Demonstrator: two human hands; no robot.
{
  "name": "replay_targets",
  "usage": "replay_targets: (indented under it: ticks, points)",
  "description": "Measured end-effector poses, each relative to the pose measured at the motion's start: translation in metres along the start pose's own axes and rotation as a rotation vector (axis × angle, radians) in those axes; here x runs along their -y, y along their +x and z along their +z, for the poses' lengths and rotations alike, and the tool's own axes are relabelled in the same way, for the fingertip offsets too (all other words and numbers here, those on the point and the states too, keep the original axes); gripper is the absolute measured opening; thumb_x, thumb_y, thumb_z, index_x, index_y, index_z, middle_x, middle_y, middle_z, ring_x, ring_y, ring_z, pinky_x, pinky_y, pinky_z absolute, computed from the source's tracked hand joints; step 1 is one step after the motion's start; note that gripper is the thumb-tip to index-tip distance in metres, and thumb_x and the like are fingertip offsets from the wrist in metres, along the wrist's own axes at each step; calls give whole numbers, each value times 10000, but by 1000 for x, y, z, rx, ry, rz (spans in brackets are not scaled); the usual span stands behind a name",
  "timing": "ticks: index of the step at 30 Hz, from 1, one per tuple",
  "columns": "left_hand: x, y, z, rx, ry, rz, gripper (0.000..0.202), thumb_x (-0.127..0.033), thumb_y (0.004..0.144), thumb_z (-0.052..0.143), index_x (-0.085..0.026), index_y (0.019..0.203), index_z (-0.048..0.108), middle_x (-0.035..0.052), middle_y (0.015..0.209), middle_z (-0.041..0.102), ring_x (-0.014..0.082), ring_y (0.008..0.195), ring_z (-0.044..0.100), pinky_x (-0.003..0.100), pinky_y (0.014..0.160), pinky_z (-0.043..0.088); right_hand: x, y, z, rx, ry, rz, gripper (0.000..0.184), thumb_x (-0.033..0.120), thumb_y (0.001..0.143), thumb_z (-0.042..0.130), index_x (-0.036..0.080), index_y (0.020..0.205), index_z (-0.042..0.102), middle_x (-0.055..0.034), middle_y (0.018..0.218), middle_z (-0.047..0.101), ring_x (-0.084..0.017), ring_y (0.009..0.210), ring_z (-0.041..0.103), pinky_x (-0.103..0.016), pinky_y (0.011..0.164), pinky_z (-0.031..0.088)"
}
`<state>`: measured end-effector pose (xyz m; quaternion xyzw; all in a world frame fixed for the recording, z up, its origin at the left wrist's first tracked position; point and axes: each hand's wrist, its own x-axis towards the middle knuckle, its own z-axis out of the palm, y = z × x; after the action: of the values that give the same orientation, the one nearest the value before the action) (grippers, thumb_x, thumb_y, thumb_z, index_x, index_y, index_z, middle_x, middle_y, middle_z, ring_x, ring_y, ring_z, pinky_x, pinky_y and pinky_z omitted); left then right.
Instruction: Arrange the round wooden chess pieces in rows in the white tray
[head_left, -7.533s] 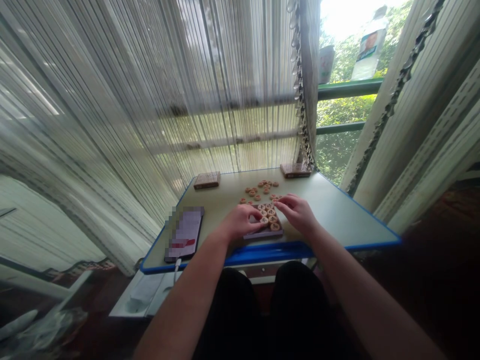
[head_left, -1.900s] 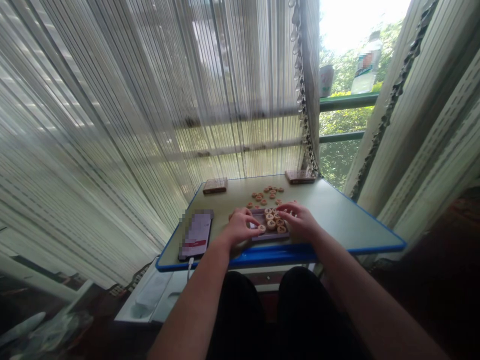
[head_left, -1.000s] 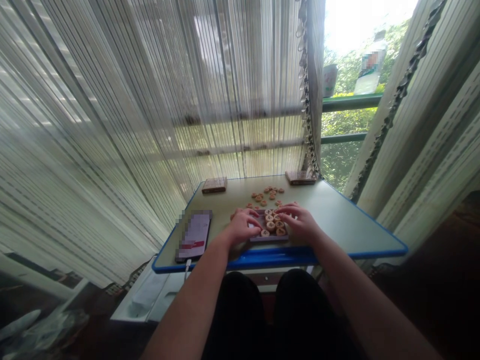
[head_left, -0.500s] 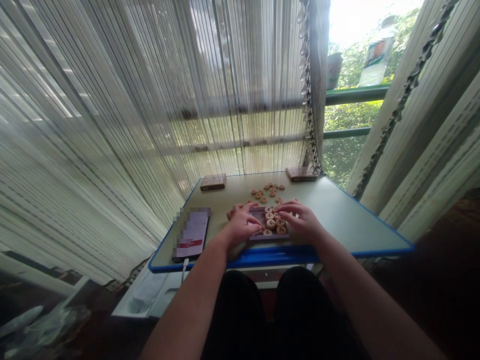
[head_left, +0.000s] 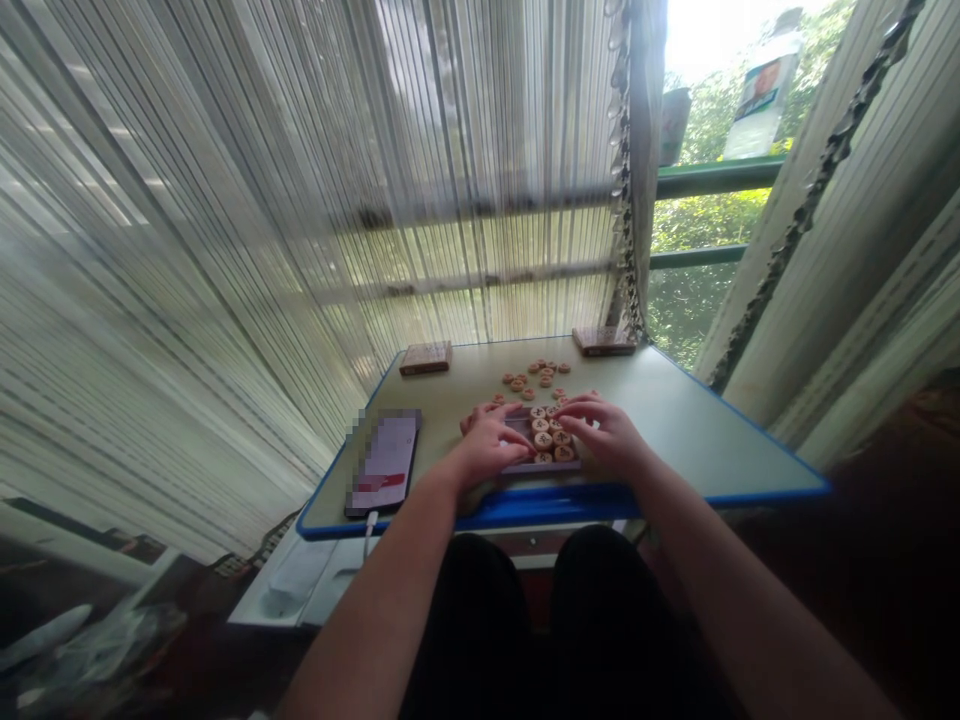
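Observation:
A shallow box [head_left: 552, 467] near the table's front edge holds two columns of round wooden Chinese chess pieces [head_left: 543, 440] in its right part. My left hand [head_left: 489, 445] lies over the box's left side, fingers apart, its thumb reaching in against the nearest piece [head_left: 544, 457] of the left column. From the right, my right hand [head_left: 606, 432] rests at the box's other side with fingers loosely spread, fingertips at the upper right pieces. Neither hand grips a piece. Both hands hide parts of the box's rim.
Loose chess pieces [head_left: 546, 380] lie scattered behind the box. A phone [head_left: 386, 462] with a charging cable [head_left: 370, 526] is at the left. Two flat boxes [head_left: 426, 358] stand at the table's back corners. The table [head_left: 697, 440] has a blue edge; curtains hang behind.
The nearest piece in the left column has slid right, closer to the other pieces, with my left thumb following it. My right hand has stayed nearly still. The view has shifted slightly.

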<state>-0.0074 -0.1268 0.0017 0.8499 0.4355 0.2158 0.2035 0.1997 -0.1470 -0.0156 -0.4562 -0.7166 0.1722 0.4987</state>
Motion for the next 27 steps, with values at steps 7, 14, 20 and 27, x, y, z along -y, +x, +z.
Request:
replay_targets:
  ticks: [7,14,20,27]
  points:
    - [-2,1,0,5,21,-5,154,-313,719,588,-304,722,742,-56,1303,491,340,1249,259,515,1036,104,0,0,0,1,14,5,171,321,762,567,212,773,698,-54,853,660,-198,863,589,-338,833,427]
    - [-2,3,1,12,8,14,163,-335,725,590,-287,735,745,-44,1296,501,336,1242,263,503,1044,103,1,0,0,0,-1,0,166,307,762,569,203,769,699,-59,845,661,-193,860,584,-324,818,432]
    - [-4,4,2,24,23,7,194,-362,732,584,-263,768,746,-29,1301,495,327,1246,263,472,1060,117,0,0,0,3,-10,-11,162,300,766,570,199,772,697,-55,847,663,-186,859,587,-321,818,434]
    - [-8,3,0,43,40,-2,195,-353,748,573,-265,788,742,-42,1302,494,299,1247,273,446,1074,120,1,1,0,16,-15,-10,169,299,769,572,185,776,697,-55,853,664,-172,830,587,-299,781,441]
